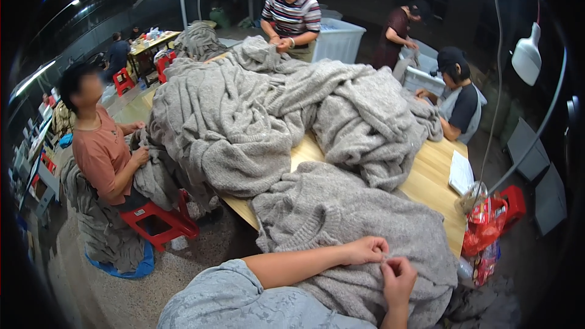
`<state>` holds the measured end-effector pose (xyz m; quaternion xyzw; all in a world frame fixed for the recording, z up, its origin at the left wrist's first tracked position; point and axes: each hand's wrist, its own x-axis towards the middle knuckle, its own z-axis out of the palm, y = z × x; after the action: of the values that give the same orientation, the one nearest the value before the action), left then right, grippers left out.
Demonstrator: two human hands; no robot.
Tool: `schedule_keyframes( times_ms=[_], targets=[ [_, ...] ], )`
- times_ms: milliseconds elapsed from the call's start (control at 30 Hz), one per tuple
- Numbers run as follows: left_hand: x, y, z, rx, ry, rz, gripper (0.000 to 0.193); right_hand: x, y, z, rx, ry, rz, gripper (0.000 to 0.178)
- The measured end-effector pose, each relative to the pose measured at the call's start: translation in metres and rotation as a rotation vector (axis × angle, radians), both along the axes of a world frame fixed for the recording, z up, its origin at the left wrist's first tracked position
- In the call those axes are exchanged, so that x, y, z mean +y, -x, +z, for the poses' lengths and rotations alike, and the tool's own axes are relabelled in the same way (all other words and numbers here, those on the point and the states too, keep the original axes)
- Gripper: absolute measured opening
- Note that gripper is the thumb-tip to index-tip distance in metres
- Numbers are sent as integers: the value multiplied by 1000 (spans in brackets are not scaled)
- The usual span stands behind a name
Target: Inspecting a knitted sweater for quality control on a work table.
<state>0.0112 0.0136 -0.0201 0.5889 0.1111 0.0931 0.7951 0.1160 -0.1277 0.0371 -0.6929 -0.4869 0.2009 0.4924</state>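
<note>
A grey knitted sweater [365, 213] with a ribbed band lies rumpled over the near end of the table and hangs down in front of me. Above its near part, my left hand [365, 250] comes in from the left with thumb and forefinger pinched together. Close by on the right, my right hand [399, 280] is also closed in a pinch, its fingertips just below the left ones. Whatever lies between the fingertips is too small to make out. Both hands are over the knit; I cannot tell whether they grip its cloth.
Large heaps of grey knitwear [225, 122] cover much of the wooden table [420, 176]. White papers [461, 172] lie at its right edge, above red bags [484, 225]. A co-worker [100, 152] sits left on a red stool [159, 222]; others work at the far side. A lamp [526, 55] hangs right.
</note>
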Motion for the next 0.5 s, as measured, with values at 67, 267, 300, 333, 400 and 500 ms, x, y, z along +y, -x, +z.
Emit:
schedule_keyframes(
  times_ms=[67,267,300,333,400,500],
  targets=[
    [-5,7,1,-109,-28,13,23,0,-11,-1,515,27,57,8],
    [-9,49,59,81,-850,203,38,-7,-22,0,589,-93,-80,8],
    [-3,61,67,92,-970,213,38,-13,-30,-5,490,-106,-117,9],
    [5,71,74,98,-1088,220,38,-18,-40,-8,390,-110,-154,9],
    [9,92,82,253,-914,250,36,-24,-48,7,212,-94,-194,11],
    [11,103,81,191,-1116,303,26,-30,-59,14,-170,48,-171,24]
  ],
)
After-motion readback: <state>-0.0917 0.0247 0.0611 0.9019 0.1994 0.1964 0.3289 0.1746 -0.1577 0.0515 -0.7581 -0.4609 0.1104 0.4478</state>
